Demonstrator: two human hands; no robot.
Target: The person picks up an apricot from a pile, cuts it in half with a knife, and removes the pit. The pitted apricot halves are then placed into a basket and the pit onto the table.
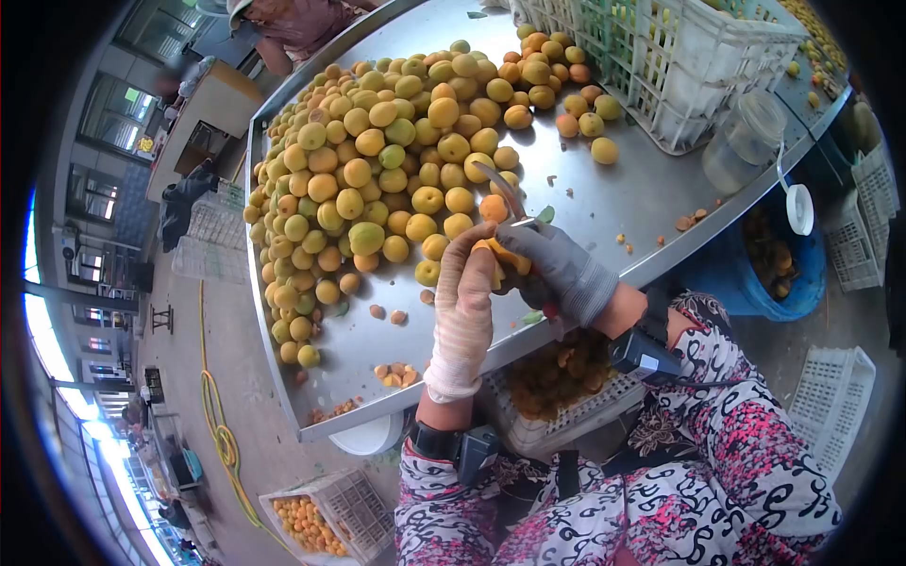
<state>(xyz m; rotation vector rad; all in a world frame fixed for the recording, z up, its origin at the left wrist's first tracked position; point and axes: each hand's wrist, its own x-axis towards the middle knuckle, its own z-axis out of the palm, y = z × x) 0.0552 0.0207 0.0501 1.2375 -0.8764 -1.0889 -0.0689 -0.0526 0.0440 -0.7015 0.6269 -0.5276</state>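
My left hand (464,307), in a whitish glove, is closed on a cut apricot (510,260) whose orange flesh shows. My right hand (564,269), in a grey glove, is closed around a knife with a curved blade (502,187) that points up and away over the table. Both hands meet at the fruit, just above the near edge of the metal table (604,212). Beyond them rises a big heap of whole apricots (377,160). Loose apricot stones (396,374) lie on the metal left of my left wrist.
A white crate (689,71) and a clear plastic jar (746,141) stand at the table's right. Below the edge are a crate of apricot pieces (557,377), a blue bin (807,283) and a tipped crate of apricots (311,524). A person (293,28) is across the table.
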